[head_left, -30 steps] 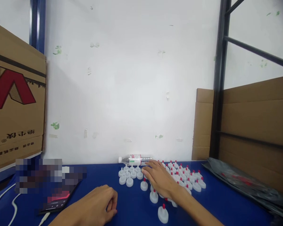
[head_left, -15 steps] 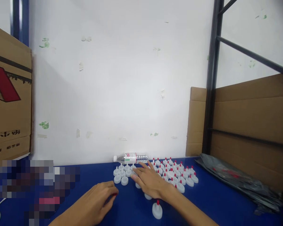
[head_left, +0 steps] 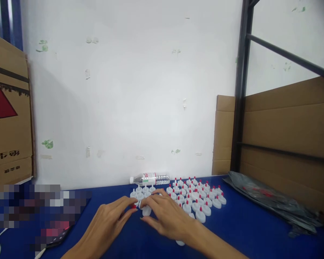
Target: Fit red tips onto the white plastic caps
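Between the fingertips of my left hand (head_left: 110, 219) is a small red cap (head_left: 134, 206). Just to its right, my right hand (head_left: 169, 216) is closed on a white nozzle lid (head_left: 146, 211), tilted toward the red cap, with a small gap between the two. Several white nozzle lids with bare tips (head_left: 145, 189) stand behind my hands. To the right spreads a group of white nozzle lids with red tips (head_left: 200, 216). One more white lid (head_left: 180, 243) is mostly hidden below my right wrist.
A clear plastic bottle (head_left: 149, 178) lies on its side against the wall. Grey plastic bags (head_left: 272, 205) lie at the right of the blue table (head_left: 102, 194). A cardboard box (head_left: 10, 118) stands at the left, beside a pixelated area; a dark metal frame (head_left: 240, 108) rises at right.
My right hand has moved left from over the lids and now grips a white lid beside the left hand. My left hand has shifted slightly up and right with the red cap.
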A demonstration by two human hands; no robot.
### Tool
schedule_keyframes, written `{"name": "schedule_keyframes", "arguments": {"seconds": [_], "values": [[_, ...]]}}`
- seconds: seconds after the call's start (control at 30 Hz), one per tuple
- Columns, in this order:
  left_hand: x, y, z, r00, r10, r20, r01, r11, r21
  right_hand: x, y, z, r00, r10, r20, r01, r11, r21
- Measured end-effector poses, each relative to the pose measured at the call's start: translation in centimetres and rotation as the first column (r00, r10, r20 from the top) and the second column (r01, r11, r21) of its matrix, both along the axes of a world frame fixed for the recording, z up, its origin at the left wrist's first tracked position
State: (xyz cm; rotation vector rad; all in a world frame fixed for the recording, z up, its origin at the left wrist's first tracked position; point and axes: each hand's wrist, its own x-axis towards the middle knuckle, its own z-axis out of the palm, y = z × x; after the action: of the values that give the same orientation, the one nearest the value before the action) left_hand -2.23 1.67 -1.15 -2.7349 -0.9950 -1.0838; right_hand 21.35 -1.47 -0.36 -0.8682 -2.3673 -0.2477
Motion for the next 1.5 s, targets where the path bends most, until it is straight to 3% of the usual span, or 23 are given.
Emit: {"name": "schedule_keyframes", "arguments": {"seconds": [0.17,0.3,0.47,0.57,0.77,0.93,1.07,1.23,1.4,1.5], "values": [[0.3,-0.3,0.5,0.993,-0.097,-0.06,0.099,0.995,0.018,-0.1,0.0,-0.3,0.999,0.039,0.038,-0.04,0.999,0.011],[0.4,-0.3,0.3,0.995,-0.09,-0.051,0.088,0.996,-0.034,0.0,0.2,-0.5,0.995,0.066,0.074,-0.068,0.998,0.019],[0.4,-0.3,0.1,0.998,0.003,-0.063,-0.008,0.997,-0.08,-0.1,0.0,-0.4,0.99,0.069,0.119,-0.074,0.996,0.045],[0.8,-0.8,0.4,0.995,-0.044,-0.094,0.034,0.994,-0.1,-0.1,-0.2,-0.2,0.984,0.071,0.164,-0.085,0.993,0.083],[1.5,-1.9,0.4,0.997,-0.065,-0.031,0.052,0.95,-0.308,0.1,-0.2,-0.6,0.974,0.119,0.194,-0.14,0.985,0.098],[1.6,-2.3,0.1,0.997,-0.029,-0.073,0.007,0.961,-0.277,0.1,0.0,-1.1,0.966,0.134,0.221,-0.155,0.985,0.078],[1.7,-2.1,0.3,0.998,-0.039,-0.047,0.024,0.96,-0.278,0.0,-0.2,-0.4,0.978,0.118,0.174,-0.132,0.989,0.069],[1.5,-1.2,0.4,0.995,-0.026,-0.098,0.017,0.995,-0.099,0.4,-0.3,0.3,0.996,0.035,0.081,-0.039,0.998,0.041],[0.8,-0.4,0.0,0.982,0.102,-0.158,-0.102,0.995,0.005,1.7,1.0,-0.1,0.984,-0.176,0.024,0.175,0.984,0.038],[0.2,0.2,0.4,0.958,0.147,-0.246,-0.135,0.989,0.065,2.6,1.8,-0.1,0.979,-0.202,-0.033,0.202,0.979,0.012]]}}
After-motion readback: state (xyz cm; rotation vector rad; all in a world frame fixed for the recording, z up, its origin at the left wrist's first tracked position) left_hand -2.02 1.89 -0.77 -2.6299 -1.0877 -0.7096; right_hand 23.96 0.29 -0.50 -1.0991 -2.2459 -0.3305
